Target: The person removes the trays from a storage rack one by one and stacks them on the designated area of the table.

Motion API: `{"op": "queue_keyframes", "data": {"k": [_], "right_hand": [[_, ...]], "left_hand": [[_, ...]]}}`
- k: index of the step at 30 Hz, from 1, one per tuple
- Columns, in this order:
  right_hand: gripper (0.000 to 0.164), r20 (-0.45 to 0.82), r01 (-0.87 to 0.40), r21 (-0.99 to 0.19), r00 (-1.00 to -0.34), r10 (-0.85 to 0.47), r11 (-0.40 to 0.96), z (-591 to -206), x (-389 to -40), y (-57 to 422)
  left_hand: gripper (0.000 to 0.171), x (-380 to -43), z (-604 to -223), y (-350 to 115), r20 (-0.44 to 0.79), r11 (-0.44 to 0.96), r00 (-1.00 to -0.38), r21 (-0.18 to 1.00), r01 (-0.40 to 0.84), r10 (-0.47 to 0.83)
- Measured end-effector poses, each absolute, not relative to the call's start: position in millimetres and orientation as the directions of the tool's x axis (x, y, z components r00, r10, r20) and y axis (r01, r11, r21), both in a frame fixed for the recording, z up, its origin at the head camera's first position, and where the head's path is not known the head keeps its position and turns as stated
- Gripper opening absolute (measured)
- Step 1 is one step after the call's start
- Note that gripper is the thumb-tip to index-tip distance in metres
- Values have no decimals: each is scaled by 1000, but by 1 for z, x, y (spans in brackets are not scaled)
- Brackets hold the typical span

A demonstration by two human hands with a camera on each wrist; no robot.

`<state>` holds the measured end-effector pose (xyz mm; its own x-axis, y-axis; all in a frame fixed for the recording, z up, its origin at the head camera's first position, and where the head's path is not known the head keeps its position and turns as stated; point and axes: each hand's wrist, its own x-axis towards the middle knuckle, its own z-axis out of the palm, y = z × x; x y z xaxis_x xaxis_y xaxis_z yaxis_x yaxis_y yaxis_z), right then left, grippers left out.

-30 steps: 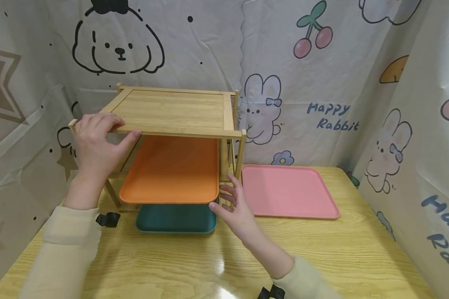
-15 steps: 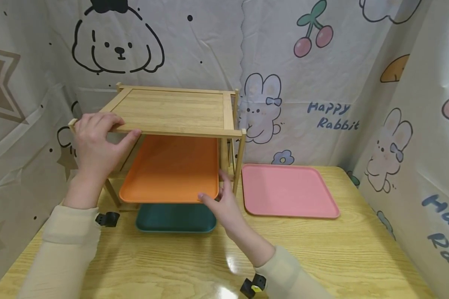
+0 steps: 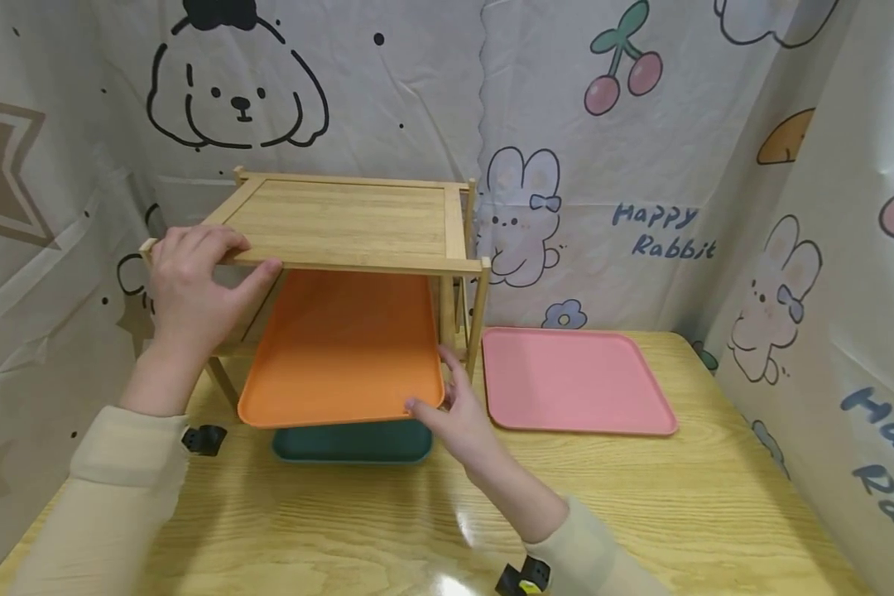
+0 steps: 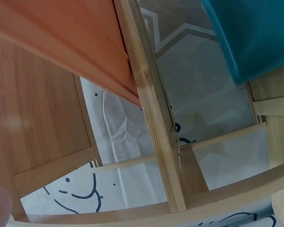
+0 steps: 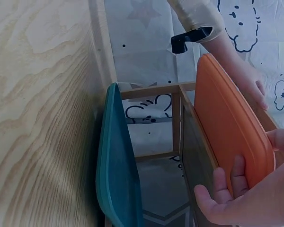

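My left hand point(image 3: 197, 277) grips the front left edge of the wooden rack's top board point(image 3: 343, 219), thumb along the front rail. With thumb above and fingers beneath, my right hand point(image 3: 465, 418) pinches the front right corner of an orange tray point(image 3: 343, 356). That tray lies on the rack's middle shelf and juts out past the front. In the right wrist view, the fingers point(image 5: 221, 184) curl under the orange tray point(image 5: 232, 118). Below it a teal tray point(image 3: 353, 444) sits at the bottom level, its front part showing.
A pink tray point(image 3: 577, 381) lies flat on the wooden table point(image 3: 343, 530), right of the rack. The rack's right front post point(image 3: 479, 323) stands close behind my right hand. Printed curtains point(image 3: 402, 99) enclose the table at the back and sides.
My right hand has moved in and taken hold of the orange tray's corner. The tray has slid forward, turned slightly, and covers more of the teal tray. My left hand stays put.
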<state>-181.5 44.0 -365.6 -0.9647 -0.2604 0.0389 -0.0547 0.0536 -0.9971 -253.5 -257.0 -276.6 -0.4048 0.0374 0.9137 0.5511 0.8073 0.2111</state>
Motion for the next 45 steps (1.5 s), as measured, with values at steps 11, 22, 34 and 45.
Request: {"op": "queue_keyframes", "data": {"k": [11,22,34,45], "right_hand": [[83,2,-23,-997,-953,-302,68,-363,-167,68],[83,-20,-5,-998,-929,-369,67,-360,-164,94],[68,-39,74,-988,-968,-248,-134,-365,-146,99],[94,-61,94,-860,-995,-83,-501,-371,-122,61]], "left_hand": [[46,-254,-276,-258,905,805,-422,215,553,49],[36,-251,-273,-260,893,811,-446,214,544,64],[38,-252,-273,-262,895,815,-437,189,548,86],[36,-252,-274,-261,891,817,-448,207,538,69]]}}
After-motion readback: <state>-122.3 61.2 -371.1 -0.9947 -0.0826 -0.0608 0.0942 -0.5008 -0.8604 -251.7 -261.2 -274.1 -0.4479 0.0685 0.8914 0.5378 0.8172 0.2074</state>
